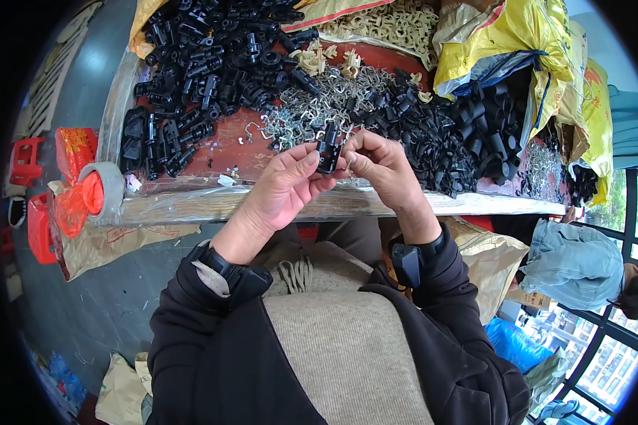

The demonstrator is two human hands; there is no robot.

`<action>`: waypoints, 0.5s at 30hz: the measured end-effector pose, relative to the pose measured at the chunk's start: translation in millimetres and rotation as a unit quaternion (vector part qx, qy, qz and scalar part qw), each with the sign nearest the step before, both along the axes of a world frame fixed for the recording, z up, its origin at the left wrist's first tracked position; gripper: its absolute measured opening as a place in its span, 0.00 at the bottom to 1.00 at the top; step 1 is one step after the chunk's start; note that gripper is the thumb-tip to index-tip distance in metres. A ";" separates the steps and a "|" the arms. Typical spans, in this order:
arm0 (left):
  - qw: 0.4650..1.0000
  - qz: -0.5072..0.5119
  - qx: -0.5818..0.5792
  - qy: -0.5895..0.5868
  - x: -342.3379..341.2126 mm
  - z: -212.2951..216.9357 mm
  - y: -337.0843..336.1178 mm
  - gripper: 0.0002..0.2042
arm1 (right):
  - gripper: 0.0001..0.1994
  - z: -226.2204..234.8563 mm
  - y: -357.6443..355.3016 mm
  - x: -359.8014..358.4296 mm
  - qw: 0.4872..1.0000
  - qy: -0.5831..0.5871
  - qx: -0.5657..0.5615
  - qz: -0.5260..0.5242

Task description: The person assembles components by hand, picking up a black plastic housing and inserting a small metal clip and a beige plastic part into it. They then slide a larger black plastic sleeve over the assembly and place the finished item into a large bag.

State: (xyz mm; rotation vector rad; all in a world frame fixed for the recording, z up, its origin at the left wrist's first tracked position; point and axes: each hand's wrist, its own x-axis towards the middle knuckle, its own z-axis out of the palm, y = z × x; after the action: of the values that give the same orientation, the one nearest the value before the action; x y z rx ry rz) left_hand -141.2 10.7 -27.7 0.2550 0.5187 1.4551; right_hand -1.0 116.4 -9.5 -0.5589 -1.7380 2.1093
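Note:
Between the thumb and fingers of my left hand [283, 183] is a small black plastic part [327, 154], held upright above the table's near edge. My right hand [388, 173] is closed in a pinch just to the right of that part. Whatever its fingertips grip is too small to make out. Just beyond both hands lies a heap of small bent metal hooks [301, 113]. A pile of little black plastic pieces [432, 149] spreads to the right of them.
A large heap of black plastic fittings [213, 78] covers the table's left. Cream plastic pieces [397, 28] lie at the back, beside a yellow sack [503, 42] and black cylindrical caps [489, 134]. A tape roll [110, 191] hangs at the left corner. Another person [581, 262] is at the right.

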 end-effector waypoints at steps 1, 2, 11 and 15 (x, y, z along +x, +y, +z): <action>1.000 -0.007 -0.006 0.000 0.0 0.5 -0.2 0.12 | 0.06 0.9 -1.9 0.8 0.999 -0.004 0.026 -0.026; 1.000 -0.007 -0.005 0.000 -0.2 -0.3 -0.1 0.12 | 0.06 2.2 -4.3 1.4 0.997 -0.009 0.051 -0.053; 0.999 -0.015 -0.026 -0.017 3.9 3.4 -2.6 0.11 | 0.05 10.0 -23.2 -6.2 0.961 0.024 0.231 -0.153; 0.999 -0.019 -0.042 -0.012 4.3 4.2 -4.9 0.10 | 0.05 11.3 -24.8 -5.0 0.908 -0.002 0.379 -0.179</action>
State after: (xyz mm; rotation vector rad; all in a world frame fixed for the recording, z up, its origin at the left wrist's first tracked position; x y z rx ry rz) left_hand -136.9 5.9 -23.4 0.1792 0.5522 1.3952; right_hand -6.0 91.6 1.8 -0.5769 -2.0667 1.0593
